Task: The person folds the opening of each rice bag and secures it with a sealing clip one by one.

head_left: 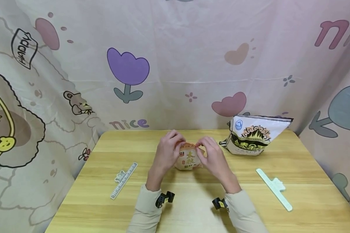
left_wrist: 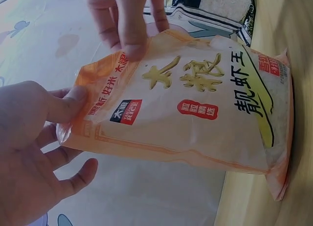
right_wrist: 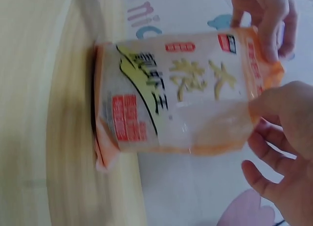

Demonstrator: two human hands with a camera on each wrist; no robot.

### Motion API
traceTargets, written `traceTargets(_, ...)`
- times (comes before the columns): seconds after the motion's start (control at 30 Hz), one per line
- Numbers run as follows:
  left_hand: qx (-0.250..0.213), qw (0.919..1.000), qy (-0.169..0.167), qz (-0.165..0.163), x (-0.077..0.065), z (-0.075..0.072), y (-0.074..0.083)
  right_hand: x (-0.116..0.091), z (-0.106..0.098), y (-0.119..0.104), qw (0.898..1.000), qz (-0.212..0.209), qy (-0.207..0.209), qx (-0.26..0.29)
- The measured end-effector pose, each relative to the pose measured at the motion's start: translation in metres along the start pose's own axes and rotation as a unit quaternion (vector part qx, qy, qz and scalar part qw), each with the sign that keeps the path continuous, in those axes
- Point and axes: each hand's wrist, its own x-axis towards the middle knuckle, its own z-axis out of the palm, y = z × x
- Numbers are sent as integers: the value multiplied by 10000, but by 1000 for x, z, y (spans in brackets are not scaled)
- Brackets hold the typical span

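Note:
An orange-and-white rice bag [head_left: 189,158] with gold characters stands upright on the wooden table between both hands. The left hand [head_left: 167,150] pinches its top edge at the left corner, thumb on the front, as the left wrist view shows; the other fingers are behind it or spread beside it. At the opposite top corner, the right hand [head_left: 213,157] pinches the orange edge between thumb and fingers, seen close in the right wrist view. Between the two grips, the top strip of the bag [left_wrist: 102,79] is slightly creased.
A larger white rice bag [head_left: 248,134] with a black label stands at the back right. To the left lies a pale ruler-shaped clip [head_left: 123,180], and a mint-green one [head_left: 274,189] is on the right. A printed curtain [head_left: 175,71] hangs behind the table.

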Motion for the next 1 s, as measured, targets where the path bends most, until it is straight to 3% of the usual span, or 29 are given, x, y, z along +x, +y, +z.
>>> traceTargets(0.13, -140, 9998, -137, -34, 0, 1, 1, -4, -4, 7, 9999, 49, -162, -10)
traceTargets(0.33, -2, 9997, -226, 18, 0, 2, 5, -4, -4, 10, 9992, -29, -398, -52)
traceTargets(0.73, -200, 9985, -373, -358, 2, 3, 10, -7, -13, 17, 9954, 290, -908, -89)
traceTargets(1.0, -61, 9980, -493, -392, 1, 2, 10, 1, -10, 0, 9971, 379, -547, 367)
